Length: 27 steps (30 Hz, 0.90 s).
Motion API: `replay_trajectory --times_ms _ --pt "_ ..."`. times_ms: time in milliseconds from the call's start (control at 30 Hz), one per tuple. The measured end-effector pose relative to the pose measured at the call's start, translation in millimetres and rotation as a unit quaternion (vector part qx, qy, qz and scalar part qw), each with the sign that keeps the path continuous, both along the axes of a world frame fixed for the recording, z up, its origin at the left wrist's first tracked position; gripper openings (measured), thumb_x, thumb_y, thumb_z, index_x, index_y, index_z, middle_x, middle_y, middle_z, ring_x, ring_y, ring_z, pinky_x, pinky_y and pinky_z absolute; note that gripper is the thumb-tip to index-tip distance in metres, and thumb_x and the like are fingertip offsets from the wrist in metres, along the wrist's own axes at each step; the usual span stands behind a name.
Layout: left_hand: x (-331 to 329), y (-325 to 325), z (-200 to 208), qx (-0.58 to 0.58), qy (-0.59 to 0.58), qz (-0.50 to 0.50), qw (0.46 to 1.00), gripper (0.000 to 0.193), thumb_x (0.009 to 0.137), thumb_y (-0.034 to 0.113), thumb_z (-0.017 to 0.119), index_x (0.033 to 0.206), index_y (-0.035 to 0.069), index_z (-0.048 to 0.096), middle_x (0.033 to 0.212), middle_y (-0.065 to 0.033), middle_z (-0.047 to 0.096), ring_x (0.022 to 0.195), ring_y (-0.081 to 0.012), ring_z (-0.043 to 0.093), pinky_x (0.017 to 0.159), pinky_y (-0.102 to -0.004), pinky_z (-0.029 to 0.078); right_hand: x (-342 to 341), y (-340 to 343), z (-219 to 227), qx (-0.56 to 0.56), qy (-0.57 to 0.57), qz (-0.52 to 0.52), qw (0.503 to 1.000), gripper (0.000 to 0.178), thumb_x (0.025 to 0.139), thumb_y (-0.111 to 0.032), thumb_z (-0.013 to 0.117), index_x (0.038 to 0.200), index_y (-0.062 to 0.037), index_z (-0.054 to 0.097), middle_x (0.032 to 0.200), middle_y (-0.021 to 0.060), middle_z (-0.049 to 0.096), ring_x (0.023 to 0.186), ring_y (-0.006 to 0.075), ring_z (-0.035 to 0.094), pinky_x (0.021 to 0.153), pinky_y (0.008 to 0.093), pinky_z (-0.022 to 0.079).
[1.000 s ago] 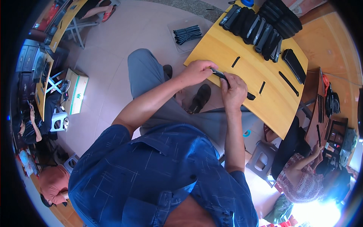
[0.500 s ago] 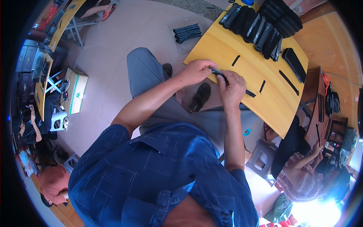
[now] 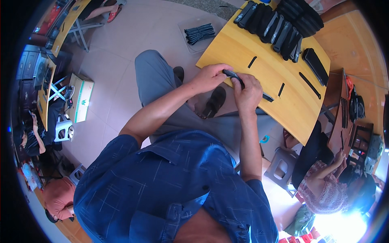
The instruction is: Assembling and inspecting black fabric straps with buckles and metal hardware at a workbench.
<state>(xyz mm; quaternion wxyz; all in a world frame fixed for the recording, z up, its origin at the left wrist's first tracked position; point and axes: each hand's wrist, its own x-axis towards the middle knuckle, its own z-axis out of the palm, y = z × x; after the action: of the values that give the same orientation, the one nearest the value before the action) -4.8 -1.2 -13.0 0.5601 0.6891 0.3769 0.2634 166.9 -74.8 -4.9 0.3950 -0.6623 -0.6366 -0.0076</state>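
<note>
A long, narrow black piece [image 3: 234,75], perhaps a strap or band, is stretched between my two hands over the near edge of the yellow table [image 3: 291,115]. My left hand [image 3: 212,77] pinches its left end between thumb and fingers. My right hand [image 3: 248,92] is wrapped round its middle, thumb on top; a dark end [image 3: 268,97] sticks out beyond the right fingers. What kind of item it is I cannot make out. Two short black strips [image 3: 252,62] lie apart on the tabletop close by, and a longer black strip [image 3: 310,85] lies farther right.
Black padded items [image 3: 269,30] stand in a row at the table's far end, with a black stack [image 3: 300,18] behind. A black case-like item [image 3: 315,67] lies near the right edge. On the floor, a clear bin [image 3: 182,38] holds black cords. Another person [image 3: 324,186] works at right.
The black piece has turned slightly in my fingers, and its left end looks darker. Both hands keep nearly the same place.
</note>
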Motion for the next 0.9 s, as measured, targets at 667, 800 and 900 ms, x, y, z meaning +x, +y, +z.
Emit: replay_trajectory --times_ms 667,800,900 --pt "-3 0 4 -0.124 -0.066 -0.004 0.990 0.038 0.100 0.004 0.055 0.136 0.004 0.064 0.070 0.0081 0.046 0.062 -0.0013 0.041 0.056 -0.0206 0.034 -1 -1 -2 -0.001 -0.008 -0.006 1.000 0.019 0.077 -0.017 0.083 0.093 -0.0111 0.075 0.088 0.0068 0.072 0.084 0.0298 0.069 0.075 0.0422 0.053" --pt "-1 0 9 -0.123 -0.048 0.001 0.991 0.037 0.099 0.004 0.055 0.135 0.004 0.065 0.071 0.0075 0.048 0.063 -0.0016 0.042 0.056 -0.0209 0.035 -1 -2 -1 -0.002 -0.007 -0.003 1.000 0.019 0.077 -0.017 0.083 0.094 -0.0110 0.075 0.088 0.0068 0.072 0.085 0.0298 0.069 0.075 0.0422 0.053" --pt "1 -1 12 -0.113 -0.020 0.010 0.993 0.036 0.099 0.004 0.056 0.133 0.004 0.067 0.072 0.0067 0.050 0.062 -0.0021 0.044 0.057 -0.0212 0.036 -1 -1 -1 0.002 -0.002 -0.002 1.000 0.019 0.077 -0.017 0.083 0.093 -0.0108 0.075 0.088 0.0068 0.072 0.085 0.0298 0.069 0.076 0.0421 0.053"
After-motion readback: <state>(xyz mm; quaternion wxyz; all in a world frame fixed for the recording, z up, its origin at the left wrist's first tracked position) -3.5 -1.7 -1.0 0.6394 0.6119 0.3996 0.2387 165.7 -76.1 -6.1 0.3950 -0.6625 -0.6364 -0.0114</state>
